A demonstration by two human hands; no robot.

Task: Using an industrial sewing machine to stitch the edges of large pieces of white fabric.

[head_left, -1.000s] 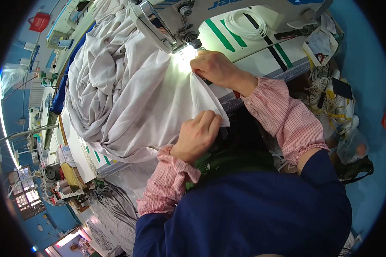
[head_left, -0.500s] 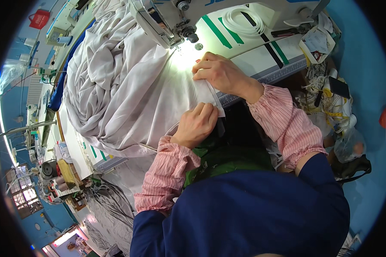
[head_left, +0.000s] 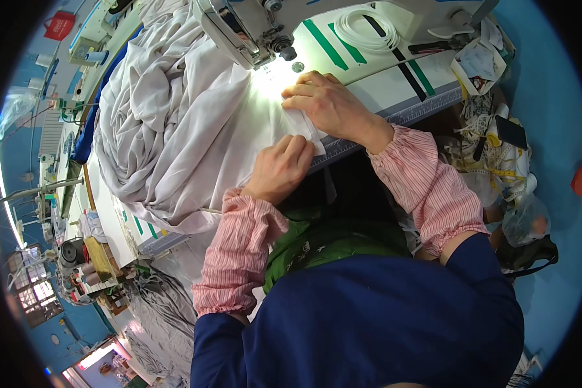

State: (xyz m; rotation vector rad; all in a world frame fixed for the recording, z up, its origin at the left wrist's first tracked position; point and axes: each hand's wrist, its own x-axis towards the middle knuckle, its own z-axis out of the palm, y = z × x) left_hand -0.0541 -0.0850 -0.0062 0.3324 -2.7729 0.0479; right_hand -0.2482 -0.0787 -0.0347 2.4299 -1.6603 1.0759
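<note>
Fingers (head_left: 297,148) bent, touching pale cloth (head_left: 174,116), sewing machine (head_left: 249,24) beyond

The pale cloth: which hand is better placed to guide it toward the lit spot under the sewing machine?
Probably the right hand: it is on the pale cloth, closer to the lit spot under the sewing machine. The left hand is at the cloth's corner, farther away.

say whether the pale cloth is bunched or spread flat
Mostly bunched: the pale cloth lies heaped in deep folds; only the part near the right hand looks smoother.
</note>
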